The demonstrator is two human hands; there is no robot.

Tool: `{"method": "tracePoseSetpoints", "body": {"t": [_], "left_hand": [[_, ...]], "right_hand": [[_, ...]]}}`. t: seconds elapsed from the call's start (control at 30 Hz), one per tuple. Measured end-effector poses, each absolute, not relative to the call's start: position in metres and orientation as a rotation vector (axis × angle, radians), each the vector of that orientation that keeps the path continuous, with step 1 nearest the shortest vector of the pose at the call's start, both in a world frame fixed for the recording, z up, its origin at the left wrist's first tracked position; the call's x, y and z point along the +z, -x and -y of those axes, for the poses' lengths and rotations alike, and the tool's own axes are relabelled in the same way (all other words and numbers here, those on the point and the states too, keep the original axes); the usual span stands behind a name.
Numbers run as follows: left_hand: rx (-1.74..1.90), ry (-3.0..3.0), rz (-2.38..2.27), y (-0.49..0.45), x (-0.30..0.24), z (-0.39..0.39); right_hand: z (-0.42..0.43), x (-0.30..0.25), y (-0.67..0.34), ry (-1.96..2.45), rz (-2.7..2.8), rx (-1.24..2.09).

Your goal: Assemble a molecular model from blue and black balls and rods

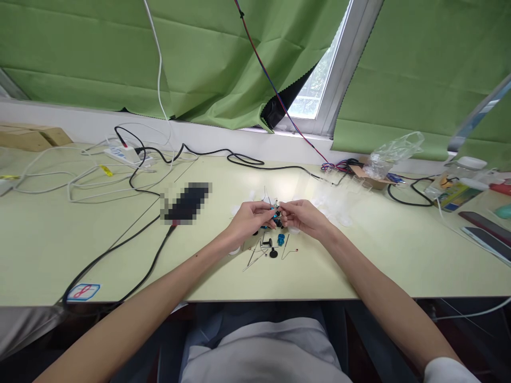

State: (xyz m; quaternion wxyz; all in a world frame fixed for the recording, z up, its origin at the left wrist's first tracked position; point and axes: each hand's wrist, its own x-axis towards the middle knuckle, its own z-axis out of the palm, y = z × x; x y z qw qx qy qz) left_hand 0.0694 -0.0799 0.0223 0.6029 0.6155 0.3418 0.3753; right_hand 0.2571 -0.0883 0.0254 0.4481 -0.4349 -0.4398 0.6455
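Both hands meet over the middle of the table, around a small blue-and-black assembly (278,217) with thin metal rods. My left hand (254,218) is closed on its left side, thumb and fingers pinched together. On the other side, my right hand (302,215) pinches the same assembly near its top. Fingers cover much of it, so its kind cannot be made out. Just below the hands lie a blue plastic part (281,239), a black round part with a stem (273,252) and several thin bent metal rods (254,258).
A blurred-out dark device (187,202) with a black cable lies to the left. Behind it is a power strip (126,154) among tangled cables. Clear plastic pieces (333,205) are spread right of the hands. A small cardboard box (369,178) and phones (489,242) are farther right.
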Motion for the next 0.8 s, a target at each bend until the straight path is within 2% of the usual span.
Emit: {"method": "tracePoseSetpoints", "body": {"t": [0.23,0.63,0.8], "left_hand": [[0.863,-1.566,-0.857,-0.0719,0.0309,0.0862],[0.846,-1.597,-0.724,-0.0717,0.0245,0.0833],[0.842,-1.607,-0.725,-0.0724,0.0230,0.0834]], "right_hand": [[0.0928,0.0280,-0.2536,1.102,1.440,1.270],[0.0942,0.0281,-0.2550,1.071,1.761,1.124],[0.0936,0.0269,-0.2566,1.110,1.884,0.967]]}}
